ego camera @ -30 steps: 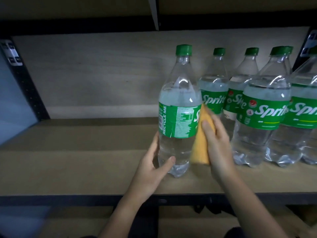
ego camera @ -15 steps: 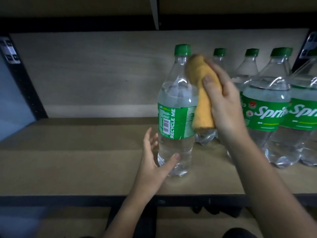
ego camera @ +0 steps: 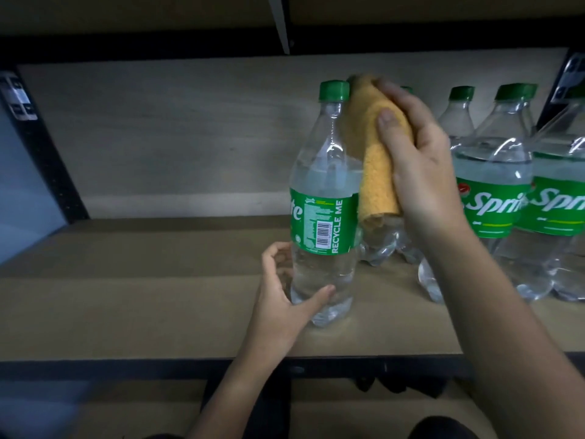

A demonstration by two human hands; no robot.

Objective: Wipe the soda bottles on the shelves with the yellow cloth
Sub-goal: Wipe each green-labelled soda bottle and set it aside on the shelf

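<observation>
A clear Sprite bottle (ego camera: 323,191) with a green cap and green label stands upright on the wooden shelf (ego camera: 142,296), apart from the row. My left hand (ego camera: 285,299) curls around its lower part, thumb on the front. My right hand (ego camera: 421,166) grips the folded yellow cloth (ego camera: 373,153) and presses it against the bottle's neck and right shoulder, just beside the cap. Several more Sprite bottles (ego camera: 493,198) stand in a row to the right, partly hidden behind my right forearm.
The shelf's back panel (ego camera: 177,137) is pale wood. A black upright post (ego camera: 38,144) stands at the left, another at the far right. The black front rail (ego camera: 126,369) runs below, with a lower shelf underneath. The upper shelf overhangs close above the caps.
My right hand carried the cloth up from the label to the neck beside the cap. The bottle turned, so the barcode now faces me. My left hand shifted slightly at the base.
</observation>
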